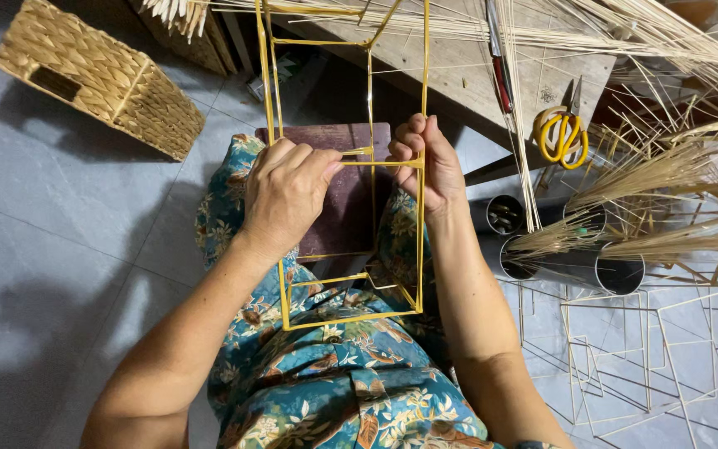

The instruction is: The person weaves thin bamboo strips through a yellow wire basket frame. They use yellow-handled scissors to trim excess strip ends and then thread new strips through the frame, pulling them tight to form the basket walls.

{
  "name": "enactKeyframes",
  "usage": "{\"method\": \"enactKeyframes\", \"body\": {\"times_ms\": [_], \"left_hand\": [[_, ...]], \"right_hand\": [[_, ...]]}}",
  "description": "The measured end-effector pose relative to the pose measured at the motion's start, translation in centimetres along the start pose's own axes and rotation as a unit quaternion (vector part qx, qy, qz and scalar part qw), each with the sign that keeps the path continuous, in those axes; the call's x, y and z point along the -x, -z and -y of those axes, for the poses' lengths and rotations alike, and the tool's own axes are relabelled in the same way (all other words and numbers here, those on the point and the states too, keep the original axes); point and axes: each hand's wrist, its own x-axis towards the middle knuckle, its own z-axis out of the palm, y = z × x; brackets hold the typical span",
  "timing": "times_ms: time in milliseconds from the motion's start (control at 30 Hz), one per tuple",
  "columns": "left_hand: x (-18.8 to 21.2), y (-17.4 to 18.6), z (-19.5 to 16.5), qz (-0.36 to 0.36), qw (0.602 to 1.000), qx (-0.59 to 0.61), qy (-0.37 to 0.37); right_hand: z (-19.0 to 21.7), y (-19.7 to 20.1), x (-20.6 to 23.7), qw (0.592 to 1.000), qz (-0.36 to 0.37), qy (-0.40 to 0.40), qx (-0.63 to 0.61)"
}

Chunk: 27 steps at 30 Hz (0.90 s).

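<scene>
Both hands, left [286,193] and right [427,162], grip yellow stick frame [349,249] over lap.

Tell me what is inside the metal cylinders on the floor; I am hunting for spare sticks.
Thin pale sticks poke out of the metal cylinders and fan right. One open mouth shows small dark bits, too dim to identify. How deep anything reaches is hidden by the walls.

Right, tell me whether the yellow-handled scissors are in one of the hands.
No: the yellow-handled scissors lie on the wooden table, while the left hand and right hand grip the bamboo frame.
</scene>
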Motion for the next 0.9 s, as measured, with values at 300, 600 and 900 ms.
{"method": "enactKeyframes", "body": {"times_ms": [300, 600, 900], "left_hand": [[0.1, -0.2, -0.1, -0.002, 1.000, 0.003, -0.004], [0.3, -0.4, 0.5, -0.002, 1.000, -0.002, -0.001], [0.7, -0.7, 0.7, 0.002, 1.000, 0.003, 0.000]], "right_hand": [[1.0, -1.7, 1.0, 0.921, -0.152, 0.142, 0.329], [-1.2, -2.7, 6.1, 0.829, -0.180, 0.168, 0.503], [-2.1, 0.5, 8.2, 0.975, -0.072, -0.004, 0.210]]}}
